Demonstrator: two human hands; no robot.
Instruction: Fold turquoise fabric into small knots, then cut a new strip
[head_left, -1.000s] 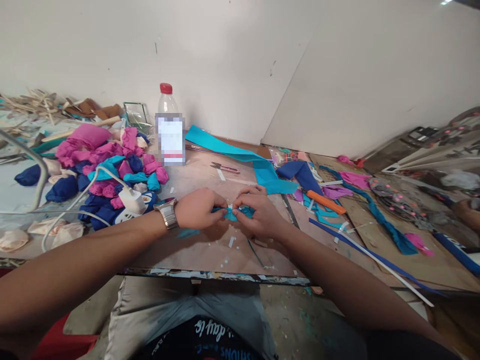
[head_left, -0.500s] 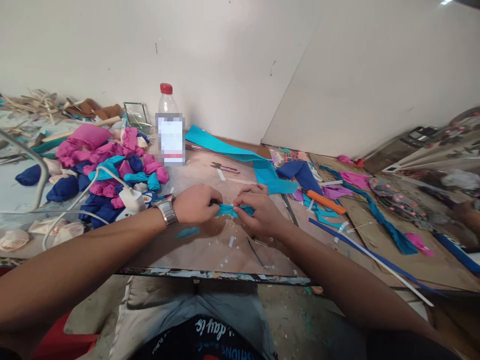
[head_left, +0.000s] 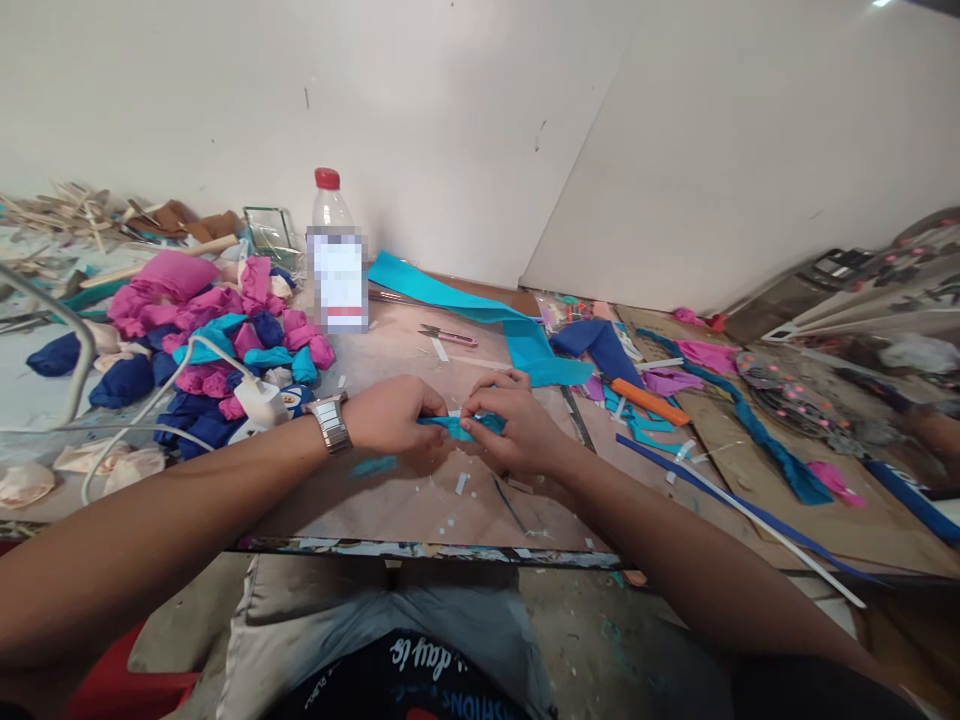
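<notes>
Between my two hands, just above the table (head_left: 360, 510), is a small turquoise fabric strip (head_left: 454, 428). My left hand (head_left: 397, 412), with a metal watch on its wrist, pinches the strip's left end. Thumb and fingers of my right hand (head_left: 506, 420) close on its right part. Beyond the hands lies a long turquoise fabric band (head_left: 450, 298), folded downward near its right end. Small thread snips (head_left: 448, 336) rest on the table behind my left hand. White scraps lie near my fingers.
At left are a heap of pink, blue and turquoise fabric puffs (head_left: 217, 300) and a white plug (head_left: 262, 400) with its cable. A red-capped bottle (head_left: 330, 205) stands by the wall. On the right lie an orange cutter (head_left: 649, 401) and a white stick (head_left: 780, 535).
My left hand has shifted slightly, its fingers closer to the table. The turquoise strip reaches a little further left, and my right fingers have moved slightly left along it.
</notes>
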